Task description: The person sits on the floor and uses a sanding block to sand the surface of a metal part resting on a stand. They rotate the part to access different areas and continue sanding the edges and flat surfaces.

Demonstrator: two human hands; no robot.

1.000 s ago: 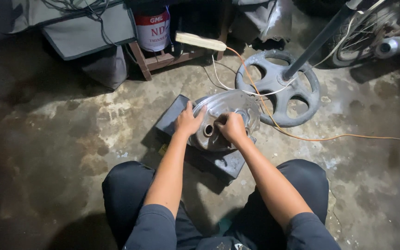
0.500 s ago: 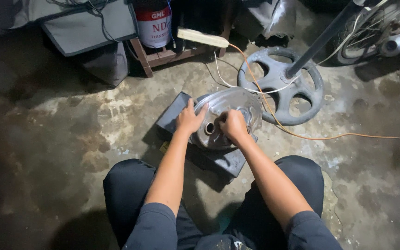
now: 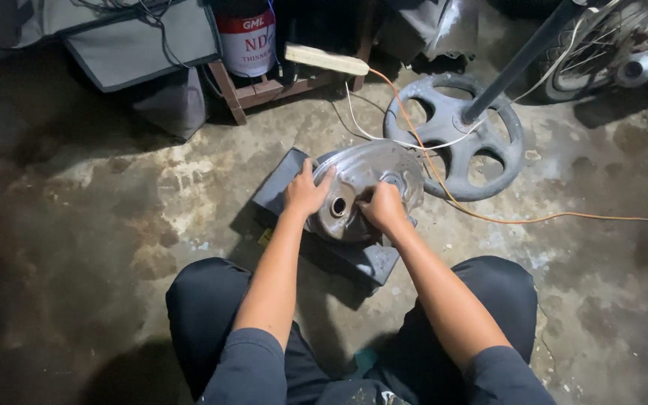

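Observation:
A round silver metal cover with a dark centre hole lies on a grey block on the concrete floor, straight in front of my knees. My left hand rests flat on the cover's left edge, fingers spread over the rim. My right hand is closed beside the centre hole, pinching something small that its fingers hide. Both forearms reach forward between my dark trouser legs.
A grey round fan base with a dark pole stands just right of the cover. An orange cable and a white cable cross the floor. A white-and-red can, a wooden frame and a grey bag sit behind.
Both hands stay on the cover, with the right hand shifting slightly near the centre hole. The view has drifted a little.

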